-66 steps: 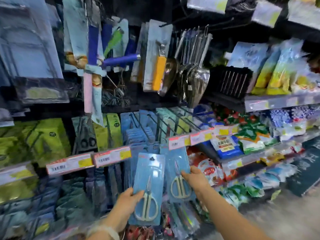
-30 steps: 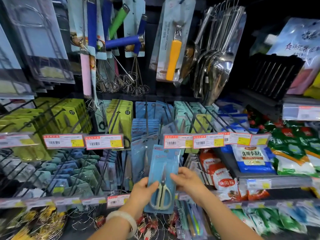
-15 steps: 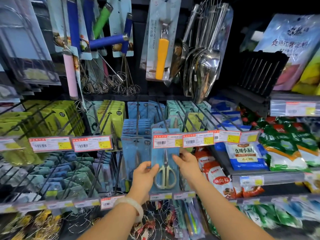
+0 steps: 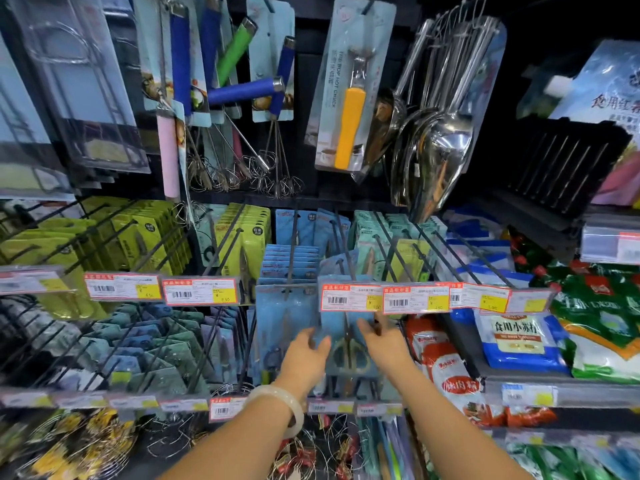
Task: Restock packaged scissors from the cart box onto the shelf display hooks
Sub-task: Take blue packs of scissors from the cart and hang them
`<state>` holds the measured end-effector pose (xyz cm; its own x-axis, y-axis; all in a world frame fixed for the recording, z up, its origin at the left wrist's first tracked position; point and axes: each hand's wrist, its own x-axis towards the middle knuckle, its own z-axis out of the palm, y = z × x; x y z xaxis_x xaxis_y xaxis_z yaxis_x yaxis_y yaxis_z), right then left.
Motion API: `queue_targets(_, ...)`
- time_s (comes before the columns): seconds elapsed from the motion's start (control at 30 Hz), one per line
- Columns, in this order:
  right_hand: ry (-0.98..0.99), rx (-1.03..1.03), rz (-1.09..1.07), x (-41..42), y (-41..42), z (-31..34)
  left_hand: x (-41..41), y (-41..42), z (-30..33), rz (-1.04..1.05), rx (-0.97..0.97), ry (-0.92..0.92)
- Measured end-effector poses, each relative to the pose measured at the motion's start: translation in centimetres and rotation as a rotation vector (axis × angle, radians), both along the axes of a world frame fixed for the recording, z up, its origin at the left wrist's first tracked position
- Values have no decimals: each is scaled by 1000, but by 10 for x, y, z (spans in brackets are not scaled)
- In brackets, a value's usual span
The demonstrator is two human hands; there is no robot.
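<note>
Between both hands [image 4: 304, 355] [image 4: 384, 344] — seemingly gripping its edges — hangs the scissors pack [image 4: 348, 355].

A shop aisle: price tags [image 4: 349, 298] front hooks [image 4: 292, 244] hung with packaged kitchenware, beside shelved food packets [image 4: 519, 337].

We're reading "TOO BOP HOT CHUCK" on the yellow-handled tool's card [image 4: 349, 81], upper centre; "食用小苏打" on the blue-white bag [image 4: 516, 336], right. Price-tag digits are blurring.
</note>
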<state>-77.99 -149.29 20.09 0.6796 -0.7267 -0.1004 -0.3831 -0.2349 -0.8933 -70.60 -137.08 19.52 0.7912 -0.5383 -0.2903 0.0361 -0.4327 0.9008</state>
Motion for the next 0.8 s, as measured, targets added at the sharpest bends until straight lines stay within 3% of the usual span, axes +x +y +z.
queue_targets(0.1, 92, -22, -44, 5, -3, -12, 5, 8, -2, -58, 109, -40)
queue_targets(0.2, 315, -77, 55, 10, 8, -27, 12, 33, -11, -116, 228, -99)
queue_targets(0.33, 519, -186, 370, 30, 58, -32, 33, 82, -23, -182, 662, -471)
queue_targets(0.47, 518, -436, 607, 71, 130, -28, 61, 140, -19, -179, 884, -664)
queue_targets(0.63, 480, -767, 776, 135, 227, -15, 100, 234, -7, -96, 992, -664)
queue_targets(0.8, 398, -942, 930, 201, 343, 6, 136, 358, 9, 72, 1024, -594)
